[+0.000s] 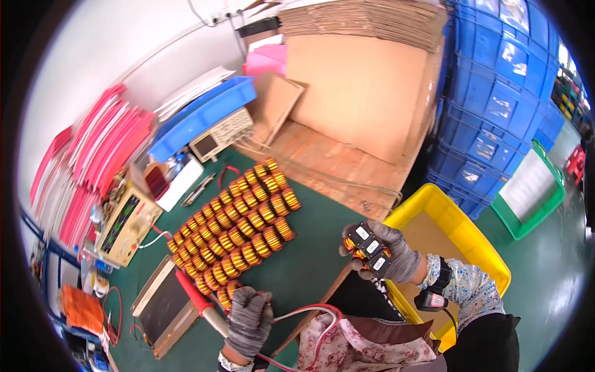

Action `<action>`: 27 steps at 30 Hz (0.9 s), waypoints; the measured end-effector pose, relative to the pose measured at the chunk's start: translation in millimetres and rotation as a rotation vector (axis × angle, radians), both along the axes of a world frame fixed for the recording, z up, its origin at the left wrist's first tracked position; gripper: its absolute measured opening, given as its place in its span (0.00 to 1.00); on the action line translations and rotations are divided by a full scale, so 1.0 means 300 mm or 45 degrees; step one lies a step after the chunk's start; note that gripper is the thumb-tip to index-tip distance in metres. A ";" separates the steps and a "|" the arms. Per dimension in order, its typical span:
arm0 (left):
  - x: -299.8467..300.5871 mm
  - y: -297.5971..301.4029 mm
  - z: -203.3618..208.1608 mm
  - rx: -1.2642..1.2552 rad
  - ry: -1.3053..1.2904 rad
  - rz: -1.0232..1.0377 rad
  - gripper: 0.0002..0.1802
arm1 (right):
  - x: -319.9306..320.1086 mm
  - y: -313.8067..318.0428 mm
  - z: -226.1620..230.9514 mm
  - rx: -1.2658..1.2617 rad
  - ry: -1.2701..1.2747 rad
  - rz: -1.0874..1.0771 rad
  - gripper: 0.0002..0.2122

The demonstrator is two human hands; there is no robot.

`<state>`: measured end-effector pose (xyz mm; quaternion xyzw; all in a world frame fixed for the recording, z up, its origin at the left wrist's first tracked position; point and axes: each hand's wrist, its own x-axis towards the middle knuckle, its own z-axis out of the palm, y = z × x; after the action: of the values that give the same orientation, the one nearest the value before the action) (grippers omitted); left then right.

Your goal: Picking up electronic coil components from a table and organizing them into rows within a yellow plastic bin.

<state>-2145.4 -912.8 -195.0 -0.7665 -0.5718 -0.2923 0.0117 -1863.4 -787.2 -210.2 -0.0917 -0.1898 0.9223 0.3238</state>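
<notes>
My right hand [400, 251], in a grey knit glove, is closed around three copper-wound toroid coils [372, 247] with black tops and white labels, held over the near edge of the yellow bin. Down at the front of the table my left hand [249, 319], gloved alike, is curled closed at the near end of several rows of copper coils [229, 226]. Whatever its fingers hold is hidden. A thick red and white tube [201, 301] reaches to the left hand, and a red and white cable [310, 310] runs from beside it across my lap.
A yellow bin [489, 254] stands at my right, beside stacked blue crates [483, 118] and a green crate [551, 204]. Cardboard [359, 93] leans at the back. A meter [129, 226], an oscilloscope [222, 133], a blue tray [204, 118] and a wood-edged board [162, 307] occupy the left.
</notes>
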 end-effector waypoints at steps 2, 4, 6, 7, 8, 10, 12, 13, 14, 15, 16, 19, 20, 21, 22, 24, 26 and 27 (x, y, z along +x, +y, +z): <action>0.027 0.043 0.030 -0.100 -0.039 -0.034 0.17 | 0.093 0.029 -0.020 0.029 -0.160 -0.196 0.17; 0.059 0.084 0.046 -0.093 -0.021 -0.032 0.17 | 0.177 0.067 -0.047 -0.039 -0.314 -0.413 0.15; 0.093 0.125 0.057 -0.090 -0.006 -0.040 0.17 | 0.281 0.125 -0.122 0.050 -0.532 -0.605 0.14; 0.107 0.145 0.059 -0.046 0.006 0.059 0.16 | 0.329 0.164 -0.167 0.145 -0.750 -0.614 0.15; 0.119 0.167 0.062 -0.004 0.023 0.160 0.16 | 0.373 0.205 -0.232 0.237 -0.964 -0.611 0.15; 0.144 0.225 0.060 -0.048 0.035 0.125 0.14 | 0.483 0.295 -0.484 0.279 -1.156 -0.628 0.16; 0.166 0.249 0.055 -0.075 0.142 0.132 0.15 | 0.538 0.376 -0.738 0.532 -1.930 -0.476 0.22; 0.085 0.263 -0.029 -0.244 0.070 -0.013 0.24 | 0.557 0.385 -0.836 0.495 -1.950 -0.471 0.22; 0.095 0.260 0.001 -0.247 0.085 0.020 0.24 | 0.514 0.417 -0.899 0.688 -2.289 -0.440 0.18; 0.121 0.281 0.026 -0.136 0.203 0.000 0.20 | 0.495 0.438 -0.954 0.867 -2.645 -0.400 0.13; 0.136 0.299 0.048 -0.024 0.322 -0.021 0.17 | 0.482 0.467 -1.006 0.866 -2.637 -0.378 0.13; 0.163 0.330 0.068 -0.071 0.352 -0.009 0.17 | 0.552 0.531 -1.318 0.880 -2.830 -0.052 0.15; 0.168 0.352 0.053 -0.091 0.290 -0.003 0.17 | 0.698 0.520 -1.522 0.758 -2.765 -0.145 0.18; 0.146 0.371 0.021 -0.073 0.079 -0.073 0.16 | 0.890 0.484 -1.660 0.630 -2.736 -0.244 0.22; 0.126 0.354 0.008 -0.095 0.159 0.019 0.16 | 0.676 0.577 -1.639 0.817 -2.799 -0.059 0.23; 0.100 0.334 0.018 -0.220 0.168 0.286 0.15 | 0.413 0.655 -1.388 1.157 -3.016 0.266 0.24; 0.100 0.340 0.008 -0.284 0.124 0.274 0.14 | 0.464 0.673 -1.394 0.995 -2.797 0.390 0.20; 0.103 0.353 -0.008 -0.267 0.077 0.225 0.14 | 0.591 0.660 -1.540 0.890 -2.760 0.081 0.17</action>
<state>-2114.6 -806.9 -197.5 -0.7186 -0.6638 -0.2057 -0.0255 -1686.1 -589.3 -672.1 -0.7404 -0.6185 0.2618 -0.0266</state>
